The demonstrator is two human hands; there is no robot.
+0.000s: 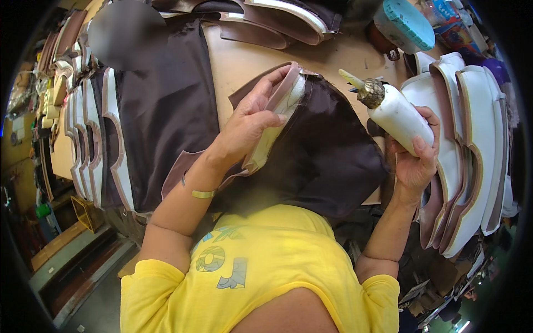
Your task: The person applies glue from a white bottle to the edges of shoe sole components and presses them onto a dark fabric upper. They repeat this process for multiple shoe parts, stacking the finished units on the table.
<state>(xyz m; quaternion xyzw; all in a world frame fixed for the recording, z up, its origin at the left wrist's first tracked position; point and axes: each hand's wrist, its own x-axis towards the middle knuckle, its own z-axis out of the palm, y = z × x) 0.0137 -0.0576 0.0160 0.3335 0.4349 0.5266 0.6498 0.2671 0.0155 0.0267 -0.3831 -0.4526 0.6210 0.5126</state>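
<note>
My left hand (250, 112) grips the mauve leather-like edge of a bag piece (285, 85), its thumb on the pale strip along the inside of that edge. Dark brown lining cloth (308, 166) hangs from the piece and spreads over the table in front of me. In my right hand (418, 160) is a white plastic squeeze bottle (399, 114), tilted so that its nozzle (345, 77) points up and left. Dark, crusted residue covers the bottle's neck. The nozzle is apart from the bag piece.
White-and-mauve bag pieces lie overlapped in a right stack (479, 120) and a left row (98, 137). More bag pieces (283, 25) lie at the back of the wooden table (233, 54). A turquoise-lidded tub (408, 25) stands back right. A yellow crate (85, 212) is lower left.
</note>
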